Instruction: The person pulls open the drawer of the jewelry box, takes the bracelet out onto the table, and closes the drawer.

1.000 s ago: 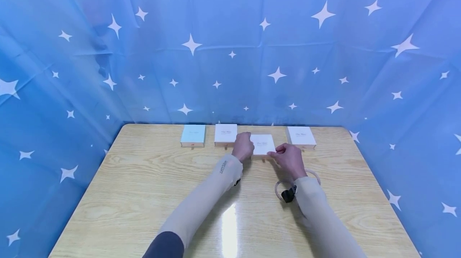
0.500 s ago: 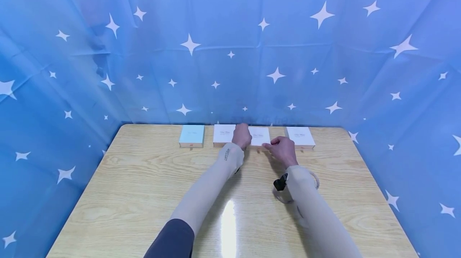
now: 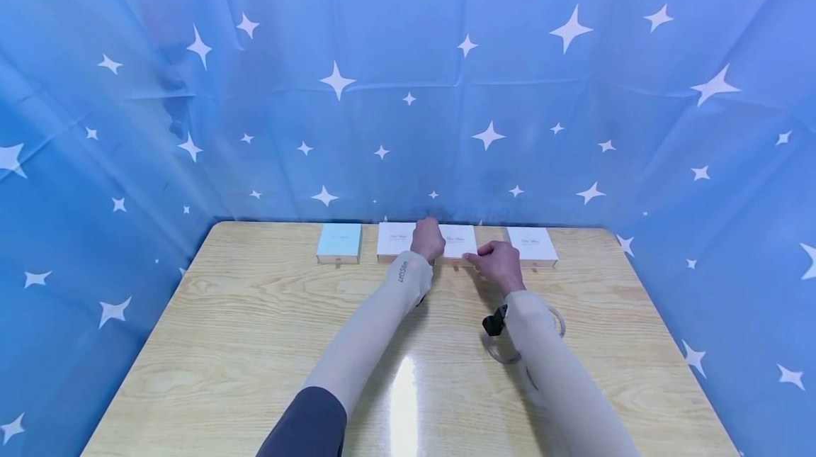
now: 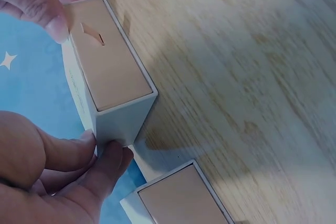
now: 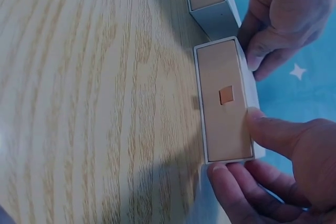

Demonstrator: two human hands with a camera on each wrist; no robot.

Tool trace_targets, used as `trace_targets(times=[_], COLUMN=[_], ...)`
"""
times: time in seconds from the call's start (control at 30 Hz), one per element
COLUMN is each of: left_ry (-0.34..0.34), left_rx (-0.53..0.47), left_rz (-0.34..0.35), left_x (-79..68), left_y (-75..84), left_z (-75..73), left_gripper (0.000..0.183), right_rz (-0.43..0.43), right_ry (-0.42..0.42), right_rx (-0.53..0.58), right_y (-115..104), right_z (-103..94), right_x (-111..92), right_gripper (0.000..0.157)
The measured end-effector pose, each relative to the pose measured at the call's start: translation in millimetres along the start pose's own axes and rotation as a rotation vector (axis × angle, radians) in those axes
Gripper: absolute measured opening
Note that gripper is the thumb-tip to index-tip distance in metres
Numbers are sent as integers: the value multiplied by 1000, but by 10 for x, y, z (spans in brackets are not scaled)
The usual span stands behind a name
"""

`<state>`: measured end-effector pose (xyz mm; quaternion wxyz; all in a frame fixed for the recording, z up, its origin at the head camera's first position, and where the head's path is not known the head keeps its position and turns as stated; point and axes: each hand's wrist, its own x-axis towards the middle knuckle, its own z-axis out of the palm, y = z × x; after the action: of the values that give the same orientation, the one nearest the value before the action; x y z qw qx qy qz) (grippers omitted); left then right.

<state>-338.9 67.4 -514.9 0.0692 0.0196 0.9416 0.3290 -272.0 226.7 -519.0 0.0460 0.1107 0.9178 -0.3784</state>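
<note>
A white drawer box with a peach drawer front and a small ribbon tab sits at the back of the table between both hands. My left hand holds its left side; in the left wrist view the thumb and fingertips of that hand pinch at the corner. On the right side, my right hand grips the box, thumb along the top edge and fingers below at the side. Just left of it stands another white box, partly covered by my left hand.
A pale blue box stands further left in the same row, and one more white box to the right. Behind the wooden table hangs a blue star-patterned curtain. A cable loop hangs at my right wrist.
Both hands have pushed the white box back toward the curtain and slightly left, into line beside the other white box. Over the last half second they barely moved.
</note>
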Motion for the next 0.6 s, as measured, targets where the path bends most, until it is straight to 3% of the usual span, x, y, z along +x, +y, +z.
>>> trace_targets(times=[0.37,0.6], left_ry=[-32,50], left_rx=[-88,4], left_rz=[-17,108], left_x=[-74,-104], left_y=[20,132], left_z=[-29,-22], left_gripper=[16,34], right_rz=[-59,-192], right_ry=[-34,-13], right_rx=[-4,-35], right_y=[18,119], right_z=[-45,-196], right_x=[-51,-132], right_gripper=[46,53])
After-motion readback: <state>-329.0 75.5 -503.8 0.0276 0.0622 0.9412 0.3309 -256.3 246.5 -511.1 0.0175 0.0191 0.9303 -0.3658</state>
